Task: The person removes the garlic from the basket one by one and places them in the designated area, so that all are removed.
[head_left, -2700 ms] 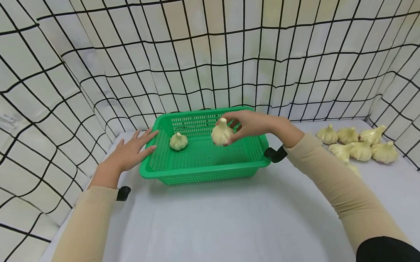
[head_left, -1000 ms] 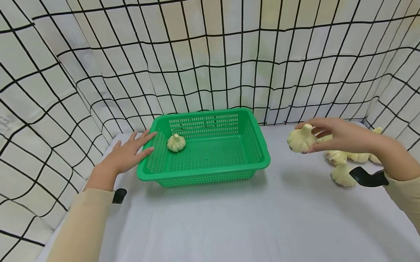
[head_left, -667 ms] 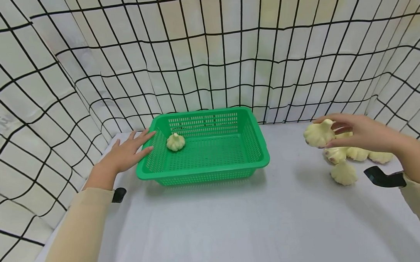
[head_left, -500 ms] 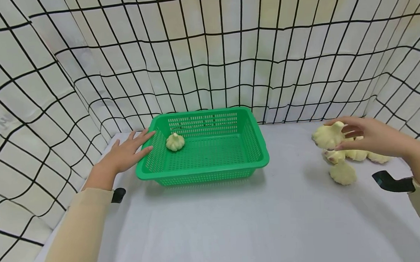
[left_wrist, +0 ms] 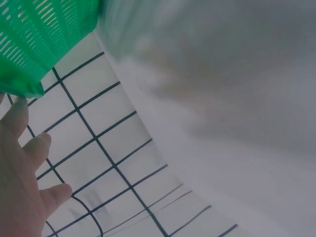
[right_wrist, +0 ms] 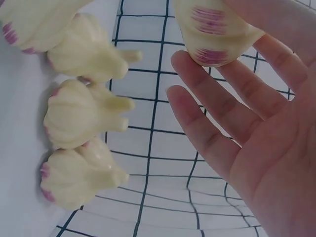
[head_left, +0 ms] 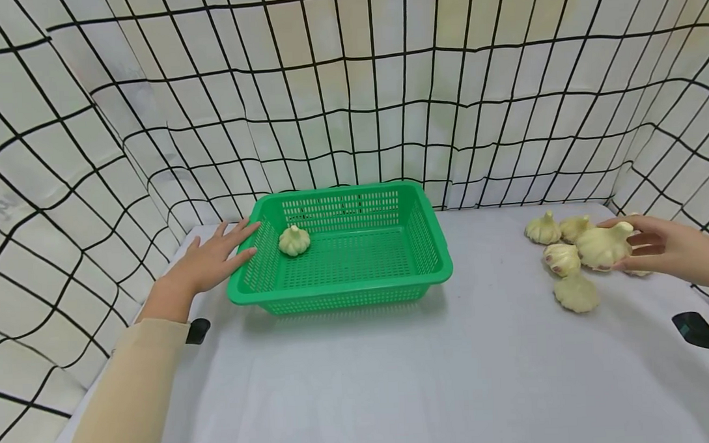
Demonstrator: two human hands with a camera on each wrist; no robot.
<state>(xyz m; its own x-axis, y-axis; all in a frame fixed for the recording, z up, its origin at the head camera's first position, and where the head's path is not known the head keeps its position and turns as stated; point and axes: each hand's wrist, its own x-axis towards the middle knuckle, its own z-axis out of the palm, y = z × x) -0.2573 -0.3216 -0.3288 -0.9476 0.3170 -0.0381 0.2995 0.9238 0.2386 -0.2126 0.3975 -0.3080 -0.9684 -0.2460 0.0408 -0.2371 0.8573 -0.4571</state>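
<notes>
My right hand [head_left: 668, 244] pinches a cream garlic bulb [head_left: 603, 245], its stalk pointing up, at the right of the table. The right wrist view shows purple streaks on the held garlic bulb [right_wrist: 210, 29] between thumb and fingers. Around it are several more garlic bulbs, one of them [head_left: 576, 292] nearest the front and another [head_left: 543, 228] at the back. My left hand [head_left: 206, 262], fingers spread and straight, rests against the left rim of a green plastic basket [head_left: 345, 292]. One garlic bulb [head_left: 294, 240] sits inside that basket on its left side.
Black netting [head_left: 350, 111] over white walls encloses the back and both sides of the white-covered table [head_left: 360, 378]. The basket stands close to the back netting. A black wrist strap piece [head_left: 701, 330] juts out below my right wrist.
My right hand has carried the garlic bulb from above the basket rightward and down to the group of bulbs. My left hand has stayed at the basket's rim.
</notes>
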